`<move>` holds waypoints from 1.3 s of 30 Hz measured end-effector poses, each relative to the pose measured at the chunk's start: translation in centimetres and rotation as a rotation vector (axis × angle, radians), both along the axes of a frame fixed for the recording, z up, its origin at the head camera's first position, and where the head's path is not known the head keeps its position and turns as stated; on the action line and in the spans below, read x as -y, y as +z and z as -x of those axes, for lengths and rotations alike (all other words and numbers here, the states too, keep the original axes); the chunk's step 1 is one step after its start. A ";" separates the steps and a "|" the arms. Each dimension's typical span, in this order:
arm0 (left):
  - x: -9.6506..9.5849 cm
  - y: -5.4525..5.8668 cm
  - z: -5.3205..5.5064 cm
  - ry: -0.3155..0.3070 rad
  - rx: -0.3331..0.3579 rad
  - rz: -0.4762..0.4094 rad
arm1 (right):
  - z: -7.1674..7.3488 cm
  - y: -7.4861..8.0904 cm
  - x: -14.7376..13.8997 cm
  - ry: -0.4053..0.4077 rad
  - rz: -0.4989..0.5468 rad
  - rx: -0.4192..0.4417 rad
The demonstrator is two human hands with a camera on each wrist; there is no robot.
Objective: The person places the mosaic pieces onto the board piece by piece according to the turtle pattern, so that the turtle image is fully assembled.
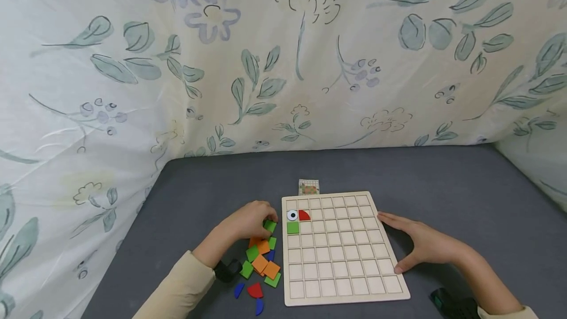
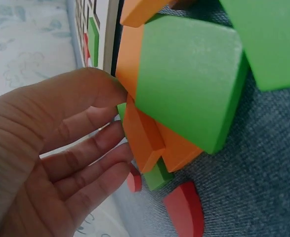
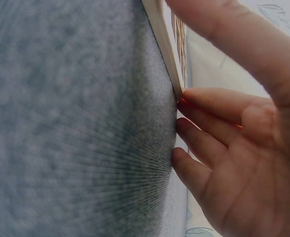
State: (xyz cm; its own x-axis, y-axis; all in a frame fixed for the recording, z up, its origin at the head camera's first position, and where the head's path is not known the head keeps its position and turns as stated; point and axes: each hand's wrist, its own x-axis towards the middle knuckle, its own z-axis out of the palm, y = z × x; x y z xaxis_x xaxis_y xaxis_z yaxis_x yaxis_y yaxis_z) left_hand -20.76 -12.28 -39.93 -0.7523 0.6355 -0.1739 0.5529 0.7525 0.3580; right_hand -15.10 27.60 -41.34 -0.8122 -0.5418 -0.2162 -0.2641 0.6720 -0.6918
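My left hand (image 1: 253, 220) is at the far end of a pile of coloured tiles, thumb and fingertips around a green square tile (image 1: 270, 226). In the left wrist view, orange tiles (image 2: 144, 136) lie right beside the thumb, with a larger-looking green tile (image 2: 189, 79) on top of them. A wooden grid board (image 1: 341, 272) carries a round eye tile (image 1: 292, 215), a red quarter-round tile (image 1: 303, 215) and a green square (image 1: 293, 228) near its far left corner. My right hand (image 1: 427, 242) rests at the board's right edge, fingers extended and thumb spread (image 3: 224, 148).
More orange squares (image 1: 260, 264), green squares and blue pieces lie left of the board. A red piece (image 1: 255, 290) and blue pieces (image 1: 259, 306) sit nearer me. A small picture card (image 1: 308, 187) touches the board's far edge. A patterned cloth (image 1: 310, 63) hangs behind the grey table (image 1: 221, 176).
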 end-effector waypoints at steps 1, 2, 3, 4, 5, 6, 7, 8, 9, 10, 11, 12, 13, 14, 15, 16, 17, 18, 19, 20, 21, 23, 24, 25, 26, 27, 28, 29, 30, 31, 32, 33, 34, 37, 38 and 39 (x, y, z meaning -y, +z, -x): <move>0.0 -0.1 0.0 0.001 -0.004 0.000 | 0.0 0.0 0.0 0.002 0.001 -0.001; 0.0 -0.2 0.0 0.004 -0.009 0.001 | 0.0 -0.1 0.0 0.003 0.002 -0.003; 0.0 -0.3 0.1 0.006 -0.018 0.002 | -0.1 -0.1 0.0 0.005 0.004 -0.006; 0.0 -0.4 0.1 0.009 -0.024 0.004 | -0.1 -0.1 0.0 0.003 0.004 -0.006; 0.0 -0.5 0.1 0.012 -0.030 0.005 | -0.1 -0.2 0.0 0.003 0.004 -0.008; -0.1 -0.6 0.1 0.015 -0.034 0.007 | -0.1 -0.2 -0.1 0.008 0.007 -0.015; -0.2 -0.7 0.2 0.017 -0.036 0.009 | -0.1 -0.3 -0.1 0.006 0.006 -0.018; -0.2 -0.7 0.2 0.018 -0.037 0.009 | -0.1 -0.4 -0.1 0.009 0.007 -0.025; -0.3 -0.7 0.2 0.018 -0.038 0.007 | -0.1 -0.4 -0.1 0.010 0.007 -0.030; -0.3 -0.5 0.3 0.017 -0.032 0.001 | -0.1 -0.4 0.0 0.011 0.009 -0.033; -0.3 -0.3 0.3 0.019 -0.025 -0.008 | -0.1 -0.4 0.0 0.011 0.007 -0.035; -0.2 0.0 0.4 0.020 -0.017 -0.016 | -0.1 -0.3 0.0 0.013 0.010 -0.038; -0.1 0.3 0.4 0.021 -0.008 -0.027 | -0.1 -0.3 0.1 0.010 0.007 -0.035; 0.0 0.6 0.5 0.020 0.001 -0.042 | -0.1 -0.3 0.1 0.010 0.009 -0.034; 0.1 0.9 0.5 0.017 0.010 -0.056 | 0.0 -0.2 0.1 0.010 0.011 -0.034; 0.3 1.2 0.5 0.017 0.021 -0.067 | 0.0 -0.2 0.2 0.010 0.012 -0.033; 0.4 1.5 0.6 0.019 0.032 -0.073 | 0.0 -0.2 0.2 0.008 0.010 -0.033; 0.6 1.8 0.6 0.018 0.038 -0.079 | 0.1 -0.2 0.3 0.006 0.009 -0.032; 0.8 2.0 0.7 0.020 0.043 -0.087 | 0.1 -0.2 0.3 0.003 0.008 -0.029; 1.0 2.3 0.7 0.024 0.046 -0.095 | 0.2 -0.1 0.4 0.003 0.010 -0.028; 1.1 2.5 0.7 0.029 0.051 -0.101 | 0.2 -0.1 0.4 0.002 0.010 -0.028; 1.4 2.9 0.8 0.038 0.056 -0.117 | 0.3 -0.1 0.5 -0.003 0.010 -0.025; 1.5 3.0 0.8 0.040 0.058 -0.126 | 0.3 0.0 0.6 -0.006 0.013 -0.023; 1.5 3.0 0.8 0.043 0.060 -0.135 | 0.3 0.0 0.5 -0.003 0.016 -0.019; 1.5 3.1 0.8 0.043 0.062 -0.143 | 0.3 0.0 0.5 -0.004 0.018 -0.016; 1.4 3.1 0.7 0.043 0.062 -0.147 | 0.2 0.0 0.5 -0.006 0.017 -0.012; 1.3 3.0 0.7 0.043 0.061 -0.150 | 0.2 0.0 0.6 -0.009 0.015 -0.008; 1.2 2.9 0.7 0.040 0.057 -0.152 | 0.2 0.0 0.6 -0.008 0.015 -0.003; 1.1 2.8 0.7 0.037 0.049 -0.152 | 0.2 0.0 0.6 -0.011 0.012 0.002; 0.9 2.7 0.7 0.032 0.040 -0.154 | 0.2 0.0 0.6 -0.010 0.009 0.003; 0.7 2.6 0.7 0.024 0.031 -0.160 | 0.2 0.0 0.6 -0.013 0.007 0.005; 0.4 2.5 0.7 0.016 0.018 -0.164 | 0.2 0.1 0.6 -0.012 0.004 0.004; 0.1 2.4 0.7 0.007 0.007 -0.168 | 0.2 0.1 0.6 -0.013 0.004 0.003; -0.8 2.1 0.6 -0.023 -0.029 -0.170 | 0.2 0.2 0.7 -0.016 0.003 0.001; -1.1 2.0 0.6 -0.030 -0.038 -0.166 | 0.2 0.2 0.7 -0.016 0.005 0.000; -1.4 1.9 0.6 -0.036 -0.047 -0.156 | 0.2 0.2 0.7 -0.018 0.004 0.000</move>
